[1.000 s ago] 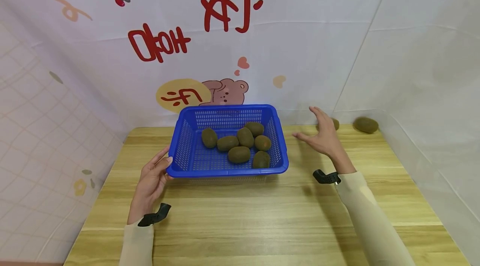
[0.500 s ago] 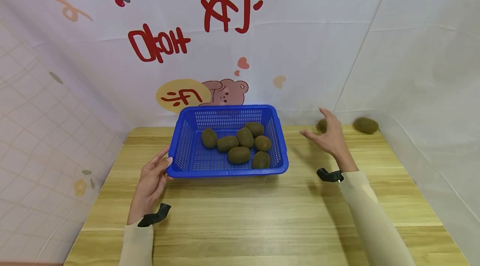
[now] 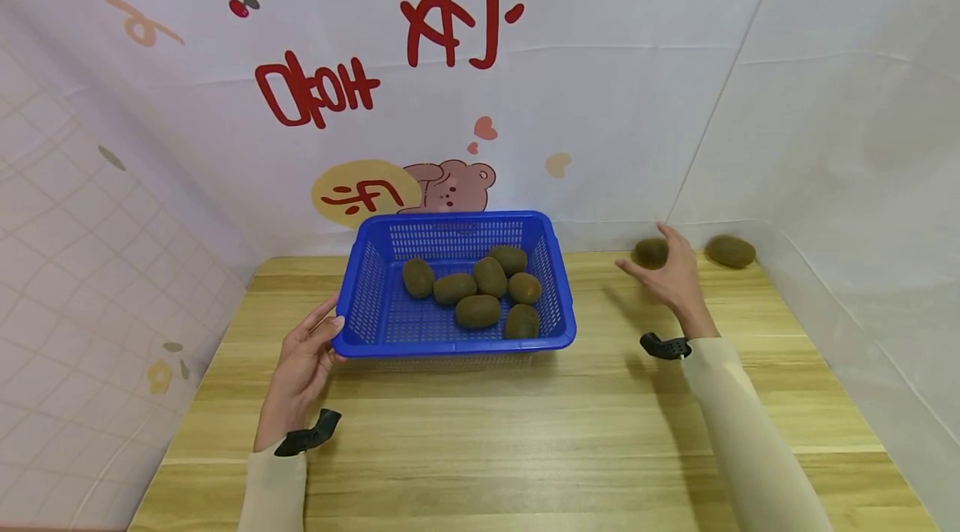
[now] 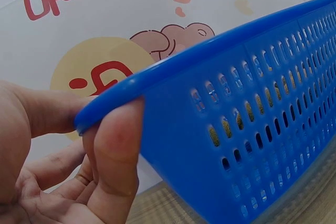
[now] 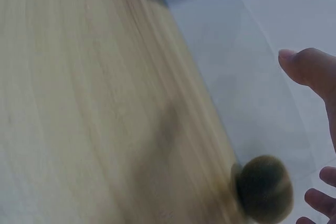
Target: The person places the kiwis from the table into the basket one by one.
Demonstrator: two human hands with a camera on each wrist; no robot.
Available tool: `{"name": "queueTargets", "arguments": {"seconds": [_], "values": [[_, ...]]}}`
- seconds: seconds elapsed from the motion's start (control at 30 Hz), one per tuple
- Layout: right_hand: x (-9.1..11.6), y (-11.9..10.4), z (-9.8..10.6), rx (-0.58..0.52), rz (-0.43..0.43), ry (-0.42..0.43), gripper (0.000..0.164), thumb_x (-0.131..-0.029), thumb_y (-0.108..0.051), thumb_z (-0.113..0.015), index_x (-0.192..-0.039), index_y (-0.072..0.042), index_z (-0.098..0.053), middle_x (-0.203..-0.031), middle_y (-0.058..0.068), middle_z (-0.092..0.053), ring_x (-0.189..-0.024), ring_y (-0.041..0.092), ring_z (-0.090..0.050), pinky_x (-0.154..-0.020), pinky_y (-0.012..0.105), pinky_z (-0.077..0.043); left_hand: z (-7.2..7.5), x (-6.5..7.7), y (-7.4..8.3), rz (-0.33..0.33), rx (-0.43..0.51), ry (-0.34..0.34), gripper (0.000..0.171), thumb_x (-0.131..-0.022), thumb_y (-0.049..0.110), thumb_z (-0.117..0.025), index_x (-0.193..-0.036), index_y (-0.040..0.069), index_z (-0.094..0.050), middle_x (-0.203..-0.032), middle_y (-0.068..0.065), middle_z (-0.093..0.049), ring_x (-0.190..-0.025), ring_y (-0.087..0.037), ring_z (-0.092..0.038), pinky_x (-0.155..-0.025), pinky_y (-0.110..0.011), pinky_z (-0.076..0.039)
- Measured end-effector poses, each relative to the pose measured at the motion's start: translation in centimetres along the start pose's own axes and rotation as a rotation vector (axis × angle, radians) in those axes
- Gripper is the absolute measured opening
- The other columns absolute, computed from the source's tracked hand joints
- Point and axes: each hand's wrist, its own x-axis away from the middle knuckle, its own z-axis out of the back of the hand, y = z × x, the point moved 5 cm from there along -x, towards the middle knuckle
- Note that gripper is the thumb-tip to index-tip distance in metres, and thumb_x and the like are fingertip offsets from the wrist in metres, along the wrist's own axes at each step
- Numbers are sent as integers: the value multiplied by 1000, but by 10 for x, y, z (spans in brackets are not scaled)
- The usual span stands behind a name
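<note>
A blue plastic basket (image 3: 454,346) with slotted walls holds several brown kiwis (image 3: 477,311), most of them toward its right half. My left hand (image 3: 303,357) grips the basket's rim at the front left corner; in the left wrist view the rim (image 4: 157,71) lies between thumb and fingers. To the right of the basket, my right hand (image 3: 675,278) holds nothing, its thumb spread from the fingers. Just beyond it a loose kiwi (image 3: 649,253) lies on the table, also seen in the right wrist view as a kiwi (image 5: 265,189) below the thumb.
Another kiwi (image 3: 731,251) lies farther right, by the back corner. The wooden table (image 3: 480,440) meets a white printed cloth (image 3: 615,98) behind and at both sides. The basket appears slightly raised above the table at its front.
My right hand has moved to the right, away from the basket and nearer the loose kiwis, uncovering the closer one. My left hand and the basket have stayed in place.
</note>
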Motion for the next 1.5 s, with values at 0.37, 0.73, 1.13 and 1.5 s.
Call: {"name": "queueTargets", "arguments": {"seconds": [0.37, 0.73, 1.13, 1.5], "values": [[-8, 28, -1, -31, -121, 55, 112, -86, -51, -80, -165, -8, -14, -167, 28, -18, -153, 51, -19, -121, 69, -23, 0, 1, -1, 9, 13, -17, 63, -105, 6, -57, -160, 5, -28, -100, -1, -73, -73, -10, -72, -59, -20, -60], [-12, 53, -10, -70, -228, 58, 115, -86, -55, -78, -165, -8, -8, -170, 23, -14, -155, 49, -16, -122, 67, -24, 0, 2, 0, 10, 15, -14, 62, -104, 7, -58, -160, 6, -30, -101, -2, -73, -74, -10, -72, -59, -20, -60], [-18, 52, -14, -78, -237, 104, 98, -91, -41, -77, -161, 0, -22, -162, 30, -29, -148, 51, -28, -122, 64, -28, 0, 1, 0, 15, -33, 18, 61, -104, 8, -59, -159, 5, -31, -98, 0, -74, -76, -9, -70, -59, -19, -58], [-17, 56, -14, -86, -227, 145, 88, -91, -33, -77, -158, 0, -31, -157, 30, -38, -145, 48, -37, -119, 61, -34, -1, 2, 1, 19, -46, 15, 62, -104, 9, -59, -159, 5, -31, -99, 1, -73, -76, -9, -69, -59, -18, -58]]}}
